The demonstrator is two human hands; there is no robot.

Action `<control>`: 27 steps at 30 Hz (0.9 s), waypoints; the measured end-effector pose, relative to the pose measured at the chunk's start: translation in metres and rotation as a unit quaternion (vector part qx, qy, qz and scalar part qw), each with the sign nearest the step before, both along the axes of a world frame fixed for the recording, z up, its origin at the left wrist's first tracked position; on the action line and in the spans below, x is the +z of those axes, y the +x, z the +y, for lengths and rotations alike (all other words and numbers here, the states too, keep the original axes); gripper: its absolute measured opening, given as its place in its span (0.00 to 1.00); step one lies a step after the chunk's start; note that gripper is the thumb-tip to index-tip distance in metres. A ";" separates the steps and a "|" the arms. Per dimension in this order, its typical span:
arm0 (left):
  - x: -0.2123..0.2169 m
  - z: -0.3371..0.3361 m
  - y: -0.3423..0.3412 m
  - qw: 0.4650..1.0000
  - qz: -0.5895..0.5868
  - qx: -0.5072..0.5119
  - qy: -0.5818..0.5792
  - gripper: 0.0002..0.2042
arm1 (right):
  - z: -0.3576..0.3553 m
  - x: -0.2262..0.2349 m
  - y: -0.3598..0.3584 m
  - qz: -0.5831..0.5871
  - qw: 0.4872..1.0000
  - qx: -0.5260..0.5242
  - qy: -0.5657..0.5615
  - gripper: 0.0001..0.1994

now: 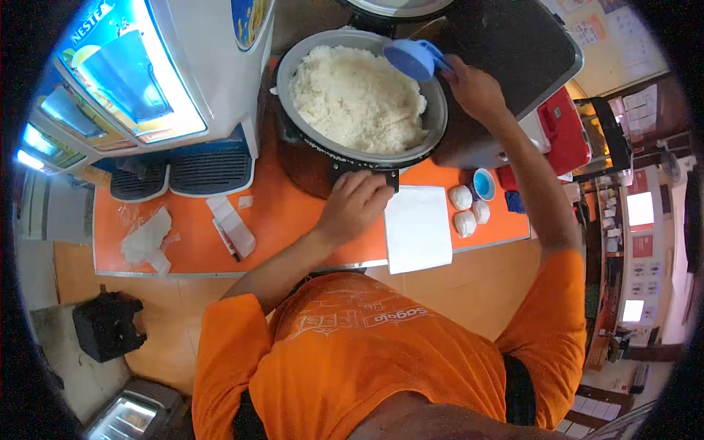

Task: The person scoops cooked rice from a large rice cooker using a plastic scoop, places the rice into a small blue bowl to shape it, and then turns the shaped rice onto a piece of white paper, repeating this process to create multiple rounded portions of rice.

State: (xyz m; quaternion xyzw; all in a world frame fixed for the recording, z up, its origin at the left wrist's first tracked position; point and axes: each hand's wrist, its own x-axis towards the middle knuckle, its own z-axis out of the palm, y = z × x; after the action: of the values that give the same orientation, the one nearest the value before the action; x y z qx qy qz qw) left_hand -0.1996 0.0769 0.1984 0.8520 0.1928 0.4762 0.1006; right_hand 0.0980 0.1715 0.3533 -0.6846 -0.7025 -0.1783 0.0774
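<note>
Here, white rice point(352, 99) nearly fills pot point(438, 121); blue scoop point(409, 60) held close.

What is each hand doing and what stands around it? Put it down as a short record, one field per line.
Left hand: at the front edge of the dark pot; grip unclear
Right hand: holds the blue scoop by its handle, at the pot's far right rim
Pot contents: heaped white rice
Surface: orange counter
Front right of pot: white sheets, three white bundles, blue-and-white cup
Left of pot: drink dispenser with lit panels
</note>
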 end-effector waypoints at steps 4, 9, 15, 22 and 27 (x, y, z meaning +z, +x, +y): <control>-0.017 0.006 0.002 1.000 0.028 -0.011 0.003 0.11 | 0.038 -0.013 0.015 -0.167 0.974 0.063 -0.137 0.17; -0.020 0.007 0.000 0.999 0.034 -0.027 -0.008 0.13 | 0.038 -0.001 0.001 -0.199 0.953 0.139 -0.182 0.15; -0.017 0.009 -0.002 0.999 0.036 -0.033 0.007 0.14 | 0.033 0.003 -0.043 -0.204 0.926 0.132 -0.287 0.16; -0.020 0.007 0.001 0.998 0.005 -0.054 0.003 0.14 | 0.034 0.001 -0.074 -0.219 0.903 0.152 -0.337 0.14; -0.020 0.007 0.001 0.999 -0.017 -0.051 0.002 0.14 | 0.031 -0.012 -0.092 -0.190 0.881 0.198 -0.385 0.14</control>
State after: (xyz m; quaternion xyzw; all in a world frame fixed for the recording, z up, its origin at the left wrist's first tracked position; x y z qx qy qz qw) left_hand -0.1984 0.0838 0.1781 0.8526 0.1467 0.4854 0.1260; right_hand 0.0063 0.2023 0.3413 -0.4604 -0.8378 -0.0018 -0.2933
